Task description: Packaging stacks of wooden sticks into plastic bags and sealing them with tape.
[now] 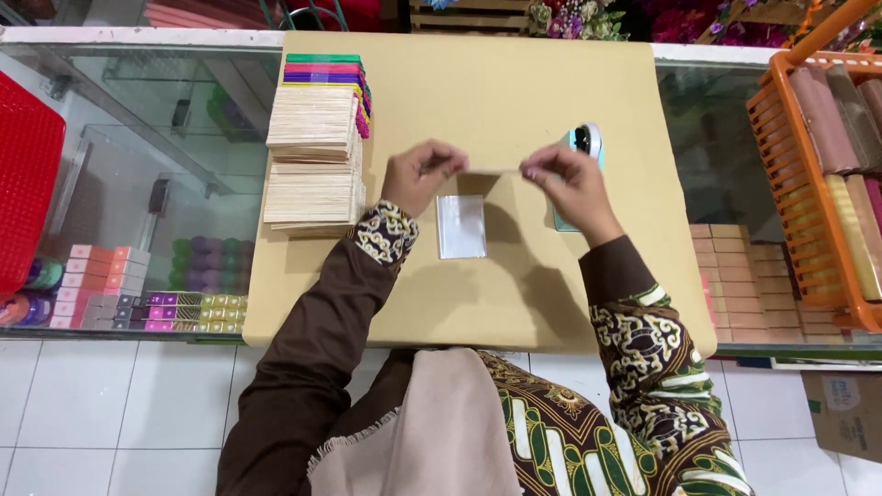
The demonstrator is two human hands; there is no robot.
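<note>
Fingers [439, 165] of the left hand [418, 174] and fingers [537, 168] of the right hand [570, 184] are pressed together, each pinching one end of a thin wooden stick [487, 171], which is held level between them above the tan board [514, 92] on the glass counter [138, 138]. Just below the stick a small clear plastic sleeve [460, 226] is laid flat. Stacks of plain sticks [312, 165] are piled beside the left fingers, coloured sticks [326, 70] beyond them. A phone [585, 140] is partly hidden behind the right hand.
</note>
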